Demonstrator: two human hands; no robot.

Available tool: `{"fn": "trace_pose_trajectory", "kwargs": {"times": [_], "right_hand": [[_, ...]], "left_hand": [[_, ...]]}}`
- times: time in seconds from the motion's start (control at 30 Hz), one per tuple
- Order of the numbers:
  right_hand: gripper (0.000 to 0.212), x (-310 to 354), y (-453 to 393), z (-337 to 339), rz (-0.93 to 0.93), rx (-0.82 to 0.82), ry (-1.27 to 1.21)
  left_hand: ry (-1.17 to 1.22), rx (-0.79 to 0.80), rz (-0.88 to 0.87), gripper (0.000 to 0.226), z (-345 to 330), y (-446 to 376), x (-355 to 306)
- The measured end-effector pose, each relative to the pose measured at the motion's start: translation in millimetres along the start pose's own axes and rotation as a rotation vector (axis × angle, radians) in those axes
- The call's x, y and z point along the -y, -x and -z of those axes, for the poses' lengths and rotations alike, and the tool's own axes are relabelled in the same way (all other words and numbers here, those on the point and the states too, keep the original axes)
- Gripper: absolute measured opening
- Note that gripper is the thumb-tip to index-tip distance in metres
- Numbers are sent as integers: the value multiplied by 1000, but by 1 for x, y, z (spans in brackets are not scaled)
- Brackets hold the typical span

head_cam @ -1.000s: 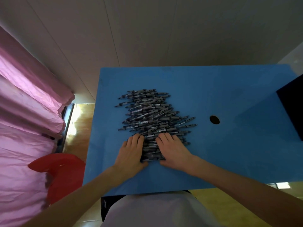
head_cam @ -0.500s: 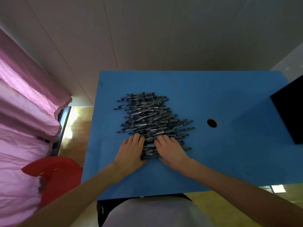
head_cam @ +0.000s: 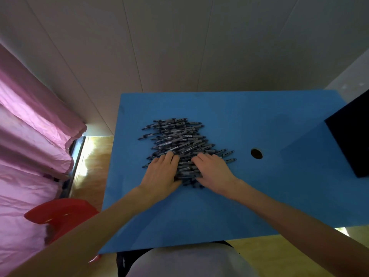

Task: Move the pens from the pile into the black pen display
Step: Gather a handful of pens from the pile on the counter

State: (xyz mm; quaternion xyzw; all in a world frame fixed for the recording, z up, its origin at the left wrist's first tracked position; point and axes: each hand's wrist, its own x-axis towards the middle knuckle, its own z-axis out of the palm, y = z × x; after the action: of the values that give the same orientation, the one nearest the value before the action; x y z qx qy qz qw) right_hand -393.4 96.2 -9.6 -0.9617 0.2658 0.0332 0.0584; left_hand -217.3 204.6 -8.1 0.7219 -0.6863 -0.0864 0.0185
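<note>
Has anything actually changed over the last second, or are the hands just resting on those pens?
Hardly anything. The left hand and right hand stay flat on the near end of the pen pile, fingers spread, gripping nothing. Only the head camera shifted, so the table sits a little differently in view. The black display remains at the right edge.

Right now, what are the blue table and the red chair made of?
The blue table looks like a painted or laminated board: flat, even matte colour, thin straight edge and a round hole cut through it. The red chair looks like moulded plastic, with a smooth, slightly shiny curved surface. Neither is certain from looks alone.
</note>
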Motion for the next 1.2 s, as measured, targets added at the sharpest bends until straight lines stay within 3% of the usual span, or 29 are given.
{"fn": "trace_pose_trajectory", "kwargs": {"times": [0.3, 0.53, 0.8, 1.2], "right_hand": [[53, -30, -44, 18, -2, -34, 0], [82, -61, -51, 9, 100, 53, 28], [97, -71, -44, 5, 111, 53, -63], [103, -49, -16, -24, 2, -3, -180]], "left_hand": [[-33, 11, -6, 83, 11, -56, 18], [3, 13, -68, 97, -15, -52, 28], [22, -23, -78, 106, -29, -50, 28], [64, -20, -62, 108, -40, -39, 28]]}}
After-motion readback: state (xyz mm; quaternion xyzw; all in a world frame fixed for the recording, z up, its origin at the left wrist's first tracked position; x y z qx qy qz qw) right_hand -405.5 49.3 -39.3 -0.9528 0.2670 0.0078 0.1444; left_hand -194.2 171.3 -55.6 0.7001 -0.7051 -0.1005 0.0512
